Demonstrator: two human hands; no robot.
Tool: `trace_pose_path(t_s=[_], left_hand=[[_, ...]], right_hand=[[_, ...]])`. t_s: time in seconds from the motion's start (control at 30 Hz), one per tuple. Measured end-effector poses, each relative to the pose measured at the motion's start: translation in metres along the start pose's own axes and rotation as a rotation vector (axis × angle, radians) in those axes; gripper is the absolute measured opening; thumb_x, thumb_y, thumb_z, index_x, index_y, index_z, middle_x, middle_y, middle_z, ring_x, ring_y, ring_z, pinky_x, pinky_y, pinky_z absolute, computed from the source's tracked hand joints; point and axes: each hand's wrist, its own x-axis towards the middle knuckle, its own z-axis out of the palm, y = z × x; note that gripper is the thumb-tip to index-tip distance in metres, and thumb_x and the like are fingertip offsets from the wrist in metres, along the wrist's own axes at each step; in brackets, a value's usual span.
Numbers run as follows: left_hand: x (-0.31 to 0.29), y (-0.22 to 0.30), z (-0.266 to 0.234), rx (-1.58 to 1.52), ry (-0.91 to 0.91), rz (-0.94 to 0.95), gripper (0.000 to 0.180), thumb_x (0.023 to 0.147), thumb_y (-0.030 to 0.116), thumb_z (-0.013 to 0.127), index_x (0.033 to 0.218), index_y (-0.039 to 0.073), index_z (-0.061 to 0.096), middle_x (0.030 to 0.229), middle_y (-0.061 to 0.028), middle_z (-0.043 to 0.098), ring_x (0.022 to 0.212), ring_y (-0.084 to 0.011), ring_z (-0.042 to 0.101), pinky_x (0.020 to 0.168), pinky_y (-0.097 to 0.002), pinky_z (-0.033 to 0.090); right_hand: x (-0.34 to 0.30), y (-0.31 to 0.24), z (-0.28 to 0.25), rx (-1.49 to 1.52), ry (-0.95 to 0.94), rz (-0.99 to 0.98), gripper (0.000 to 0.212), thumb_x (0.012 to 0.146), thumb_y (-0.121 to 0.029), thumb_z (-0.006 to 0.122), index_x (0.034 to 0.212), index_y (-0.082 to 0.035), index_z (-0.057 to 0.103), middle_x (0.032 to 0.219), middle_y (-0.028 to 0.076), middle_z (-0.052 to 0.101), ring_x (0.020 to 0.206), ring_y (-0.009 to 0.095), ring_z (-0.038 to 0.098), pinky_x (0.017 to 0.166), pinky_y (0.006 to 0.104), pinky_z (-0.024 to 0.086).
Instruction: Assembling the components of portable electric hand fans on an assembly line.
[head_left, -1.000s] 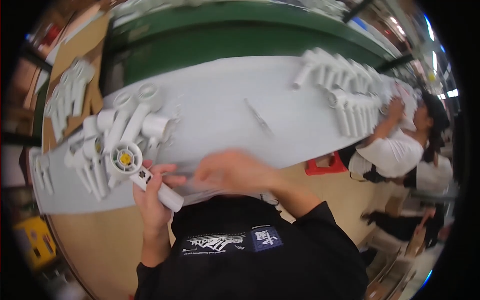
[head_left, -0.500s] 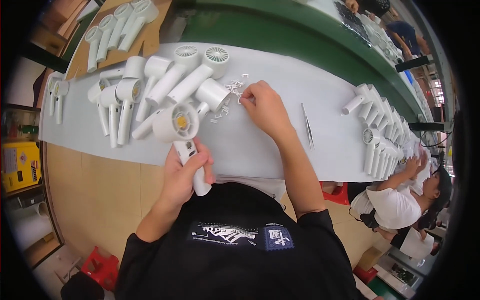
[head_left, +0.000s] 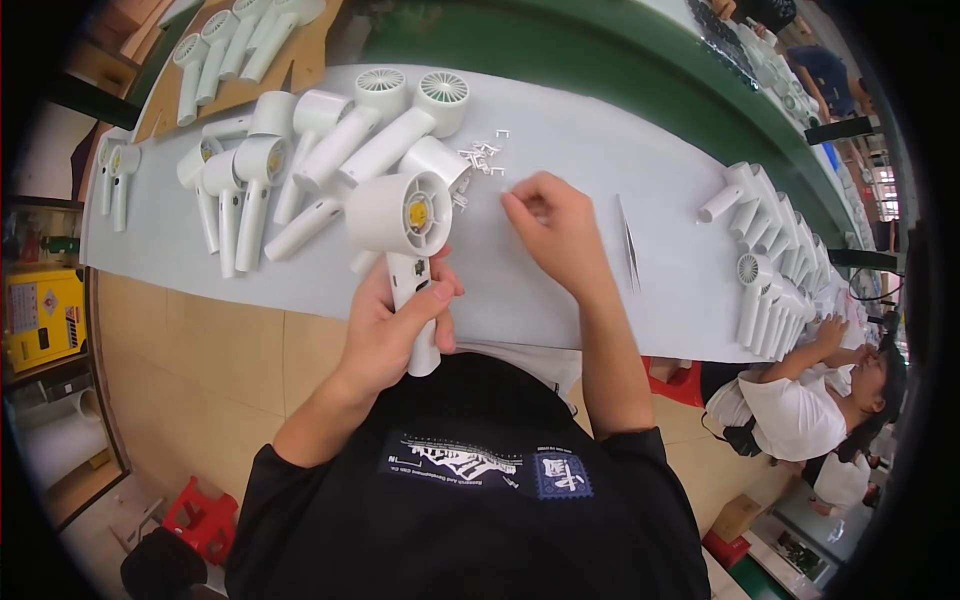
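Observation:
My left hand [head_left: 375, 335] is wrapped around the handle of a white handheld fan [head_left: 382, 215], held upright above the table's near edge. The fan's round head faces right and shows a yellow centre; an opening with small parts is visible on its handle. My right hand [head_left: 558, 235] hovers over the table, its fingers curled and pinched together; whatever lies at the fingertips is too small to make out. Just beyond it lies a loose pile of small white U-shaped clips [head_left: 482, 157]. A pair of metal tweezers [head_left: 628, 243] rests to the right of my right hand.
Several white fans [head_left: 325, 140] lie grouped on the pale table cover [head_left: 500, 300] at left. More fans sit on a brown board [head_left: 170, 105] at the far left. Rows of fan housings [head_left: 775, 235] stand at right, where another person [head_left: 800, 405] works.
My right hand has drawn back from the clip pile, down and to the right. My left hand has moved the fan right and turned its head more to the right.

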Motion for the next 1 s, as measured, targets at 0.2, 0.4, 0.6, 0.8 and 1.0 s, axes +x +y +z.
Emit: trace_pose_path(t_s=[0.2, 0.4, 0.6, 0.8, 1.0], left_hand=[[0.012, 0.004, 0.023, 0.037, 0.080, 0.078, 0.040, 0.085, 0.005, 0.066, 0.119, -0.002, 0.046, 0.100, -0.0083, 0.060, 0.062, -0.0101, 0.059, 0.051, -0.0220, 0.048], [0.006, 0.014, 0.040, 0.076, -0.001, 0.195, 0.050, 0.082, -0.004, 0.065, 0.127, -0.002, 0.042, 0.098, -0.0184, 0.064, 0.060, -0.0131, 0.060, 0.052, -0.0235, 0.048], [0.000, 0.020, 0.042, 0.071, -0.008, 0.128, 0.050, 0.081, -0.003, 0.066, 0.125, -0.005, 0.043, 0.092, -0.0181, 0.066, 0.058, -0.0135, 0.060, 0.052, -0.0229, 0.048], [-0.001, 0.025, 0.043, 0.166, -0.005, 0.168, 0.050, 0.080, -0.005, 0.066, 0.125, -0.005, 0.044, 0.092, -0.0178, 0.066, 0.059, -0.0132, 0.060, 0.053, -0.0228, 0.049], [-0.007, 0.028, 0.044, 0.135, -0.024, 0.131, 0.051, 0.079, -0.005, 0.067, 0.125, -0.004, 0.044, 0.092, -0.0179, 0.066, 0.061, -0.0131, 0.061, 0.054, -0.0231, 0.049]], right_hand=[[-0.044, -0.020, -0.018, 0.842, -0.090, -0.056, 0.004, 0.084, 0.007, 0.062, 0.087, 0.006, 0.060, 0.091, 0.014, 0.064, 0.081, 0.018, 0.063, 0.073, 0.0278, 0.052], [-0.062, -0.038, -0.027, 0.491, 0.013, -0.232, 0.014, 0.073, 0.007, 0.071, 0.082, -0.001, 0.065, 0.088, 0.010, 0.066, 0.079, 0.016, 0.064, 0.071, 0.0261, 0.051], [-0.070, -0.045, -0.028, 0.733, -0.007, -0.123, 0.020, 0.071, 0.017, 0.068, 0.086, 0.005, 0.060, 0.092, 0.015, 0.064, 0.085, 0.018, 0.063, 0.075, 0.0281, 0.052], [-0.073, -0.041, -0.029, 0.605, -0.070, -0.195, 0.023, 0.076, 0.012, 0.068, 0.095, 0.005, 0.058, 0.090, 0.012, 0.067, 0.086, 0.015, 0.066, 0.077, 0.0275, 0.055], [-0.080, -0.041, -0.027, 0.856, -0.050, -0.108, 0.020, 0.078, 0.014, 0.066, 0.095, 0.007, 0.057, 0.093, 0.016, 0.067, 0.089, 0.018, 0.067, 0.080, 0.0286, 0.055]])
